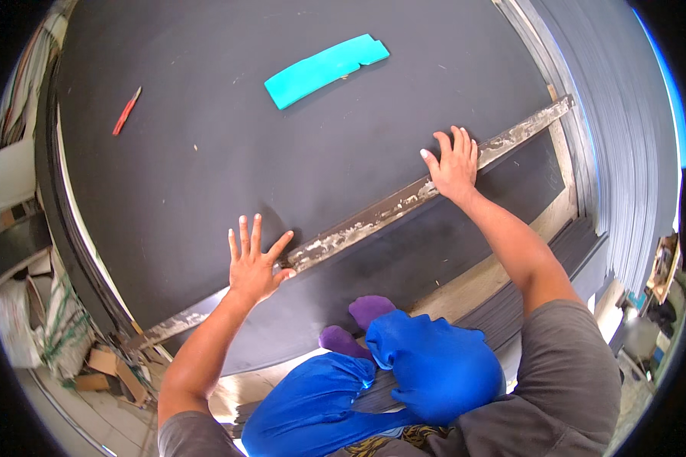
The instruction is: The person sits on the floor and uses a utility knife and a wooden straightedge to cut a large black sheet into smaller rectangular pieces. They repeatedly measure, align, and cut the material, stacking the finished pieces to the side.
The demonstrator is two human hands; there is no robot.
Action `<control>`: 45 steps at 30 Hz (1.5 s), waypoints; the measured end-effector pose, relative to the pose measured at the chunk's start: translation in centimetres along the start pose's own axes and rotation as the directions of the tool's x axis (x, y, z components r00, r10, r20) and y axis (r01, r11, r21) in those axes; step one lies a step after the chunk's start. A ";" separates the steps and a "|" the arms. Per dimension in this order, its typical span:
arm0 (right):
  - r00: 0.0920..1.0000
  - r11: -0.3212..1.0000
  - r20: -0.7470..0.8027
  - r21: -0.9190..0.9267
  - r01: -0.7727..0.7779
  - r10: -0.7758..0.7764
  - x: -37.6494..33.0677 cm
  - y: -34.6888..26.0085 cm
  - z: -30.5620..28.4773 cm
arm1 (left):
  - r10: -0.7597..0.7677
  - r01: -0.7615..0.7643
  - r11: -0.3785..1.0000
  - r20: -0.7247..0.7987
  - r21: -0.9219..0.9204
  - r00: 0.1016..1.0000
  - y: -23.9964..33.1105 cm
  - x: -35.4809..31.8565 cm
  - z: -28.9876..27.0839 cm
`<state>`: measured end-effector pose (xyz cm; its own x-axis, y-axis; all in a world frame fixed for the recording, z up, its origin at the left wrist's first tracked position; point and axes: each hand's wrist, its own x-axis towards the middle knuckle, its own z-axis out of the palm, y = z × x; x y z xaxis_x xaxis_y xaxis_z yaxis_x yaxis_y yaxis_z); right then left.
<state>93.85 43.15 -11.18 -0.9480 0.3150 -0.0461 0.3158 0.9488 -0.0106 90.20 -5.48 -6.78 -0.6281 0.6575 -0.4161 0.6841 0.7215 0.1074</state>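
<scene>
Left hand point(253, 266) and right hand point(453, 166), fingers spread wide and gripping nothing, are pressing flat on a long metal straightedge point(373, 217) lying across the dark sheet point(229, 137) near its front edge.

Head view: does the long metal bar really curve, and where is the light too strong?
Head view: the fisheye lens bends the straightedge under both hands, left hand and right hand; the black sheet is evenly lit; the right rim is overexposed; corners are black.
</scene>
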 end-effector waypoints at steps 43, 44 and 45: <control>0.813 0.815 0.365 0.200 -0.544 0.454 3.6 5.7 -1.8 | 0.082 -0.384 0.688 0.460 0.616 0.884 -2.5 6.6 0.4; 0.808 0.808 0.373 0.206 -0.552 0.456 3.7 5.9 -1.8 | 0.065 -0.471 0.603 0.549 0.644 0.833 -2.4 7.3 -0.1; 0.801 0.801 0.382 0.211 -0.561 0.460 3.7 6.0 -2.0 | 0.037 -0.556 0.509 0.629 0.657 0.777 -2.6 8.2 -0.8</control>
<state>92.13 50.08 -9.41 -0.5986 0.6797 -0.4238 0.7930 0.5777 -0.1936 82.94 -1.82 -9.81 -0.2291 0.4013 -0.8868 0.9412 -0.1411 -0.3070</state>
